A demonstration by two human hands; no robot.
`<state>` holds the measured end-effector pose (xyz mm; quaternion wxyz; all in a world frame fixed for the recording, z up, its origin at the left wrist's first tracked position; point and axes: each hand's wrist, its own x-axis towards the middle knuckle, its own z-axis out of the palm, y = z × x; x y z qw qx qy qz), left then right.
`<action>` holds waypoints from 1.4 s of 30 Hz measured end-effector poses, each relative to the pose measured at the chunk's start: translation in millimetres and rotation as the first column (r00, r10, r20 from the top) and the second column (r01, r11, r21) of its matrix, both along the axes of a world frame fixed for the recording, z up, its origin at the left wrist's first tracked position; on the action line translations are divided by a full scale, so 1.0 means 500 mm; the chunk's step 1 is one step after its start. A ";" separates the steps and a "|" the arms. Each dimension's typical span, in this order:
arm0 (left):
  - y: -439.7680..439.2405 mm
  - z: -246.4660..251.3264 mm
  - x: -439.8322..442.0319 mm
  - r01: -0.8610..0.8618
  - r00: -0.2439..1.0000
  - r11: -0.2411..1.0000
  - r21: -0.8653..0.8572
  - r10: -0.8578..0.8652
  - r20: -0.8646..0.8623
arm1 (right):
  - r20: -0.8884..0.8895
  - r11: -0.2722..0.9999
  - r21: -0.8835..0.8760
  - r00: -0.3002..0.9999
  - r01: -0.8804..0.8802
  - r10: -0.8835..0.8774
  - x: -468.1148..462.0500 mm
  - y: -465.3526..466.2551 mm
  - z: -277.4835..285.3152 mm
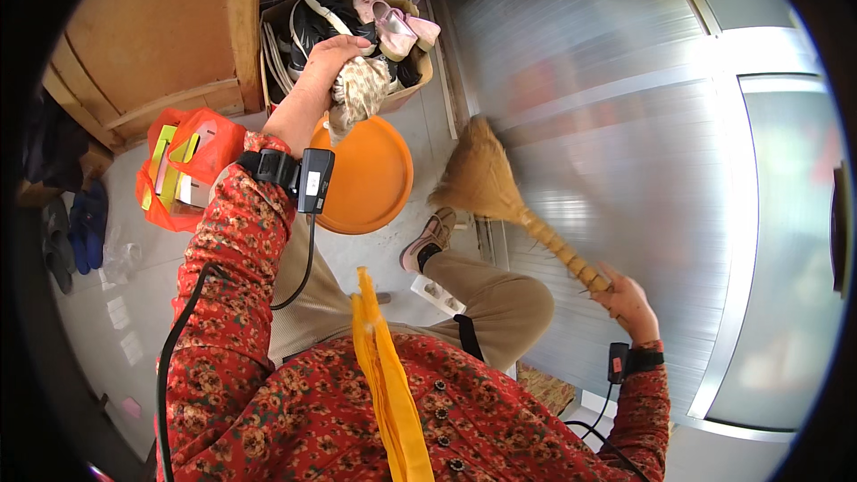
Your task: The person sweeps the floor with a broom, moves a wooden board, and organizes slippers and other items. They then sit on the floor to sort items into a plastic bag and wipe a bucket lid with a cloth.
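Observation:
My left hand [331, 60] grips a bunched beige patterned cloth [361, 89], which hangs over the near edge of a cardboard box [425, 73] filled with shoes. Below the cloth, on the floor, lies a round orange plastic lid or tray [368, 177]. At the right, my right hand [626, 301] is closed around the handle end of a straw broom [492, 181]. The broom's bristles point up and to the left, beside a ribbed translucent panel [602, 147].
A red plastic bag [217, 140] with boxes stands left of the lid. Blue slippers [88, 227] lie at the far left, near a wooden cabinet [167, 27]. A white power strip [436, 296] is by my leg, and a yellow strap [388, 381] hangs before my chest.

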<state>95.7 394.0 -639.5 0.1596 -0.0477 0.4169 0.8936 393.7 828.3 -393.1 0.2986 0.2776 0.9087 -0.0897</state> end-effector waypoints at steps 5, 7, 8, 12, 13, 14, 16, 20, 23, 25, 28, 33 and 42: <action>-0.011 -0.008 0.002 0.019 0.999 0.999 -0.030 -0.020 -0.033 | -0.125 0.942 -0.312 0.977 0.124 -0.170 -0.038 0.017 -0.020; -0.015 -0.012 0.002 0.027 0.999 0.999 -0.020 -0.027 -0.037 | -0.150 0.836 -0.534 0.960 0.124 -0.238 -0.069 0.012 -0.070; -0.015 -0.014 0.000 0.023 0.999 0.999 -0.025 -0.025 -0.048 | -0.141 0.833 -0.528 0.951 0.163 -0.276 -0.084 0.002 -0.110; -0.019 -0.021 -0.001 -0.038 0.999 0.997 -0.072 0.037 -0.023 | -0.046 0.855 -0.509 0.989 0.101 -0.144 -0.132 -0.047 -0.271; -0.019 -0.021 -0.001 -0.033 0.999 0.997 -0.074 0.031 -0.033 | 0.006 0.857 -0.513 0.999 0.050 -0.054 -0.134 -0.049 -0.287; -0.018 -0.022 0.000 -0.035 0.999 0.995 -0.096 0.033 -0.018 | 0.020 0.872 -0.485 0.997 0.074 -0.074 -0.125 -0.045 -0.288; -0.017 -0.021 0.003 -0.016 1.000 0.995 -0.096 0.015 -0.014 | 0.017 0.895 -0.442 0.999 0.052 -0.049 -0.098 -0.020 -0.253; -0.009 -0.011 0.003 -0.004 0.999 0.996 -0.091 0.001 -0.040 | -0.032 0.950 -0.294 0.993 0.100 -0.115 -0.022 0.047 -0.130; -0.001 -0.005 0.008 0.011 1.000 0.997 -0.074 -0.013 -0.024 | -0.125 0.942 -0.335 0.989 0.029 -0.074 0.019 0.091 -0.099; 0.002 -0.006 0.008 0.036 0.999 0.988 -0.151 -0.038 -0.011 | -0.157 0.915 -0.394 0.974 0.091 -0.165 0.036 0.119 -0.131; 0.002 -0.018 0.005 0.054 0.998 0.958 -0.280 -0.064 -0.026 | -0.146 0.856 -0.504 0.965 0.118 -0.219 0.050 0.173 -0.225; -0.018 -0.042 -0.009 0.067 0.997 0.896 -0.438 -0.047 0.056 | -0.014 0.918 -0.344 0.976 0.198 -0.216 0.096 0.238 -0.377; 0.008 -0.026 -0.007 0.119 0.990 0.935 -0.335 -0.089 0.106 | -0.476 0.992 0.129 0.876 -0.019 0.079 0.135 0.215 -0.351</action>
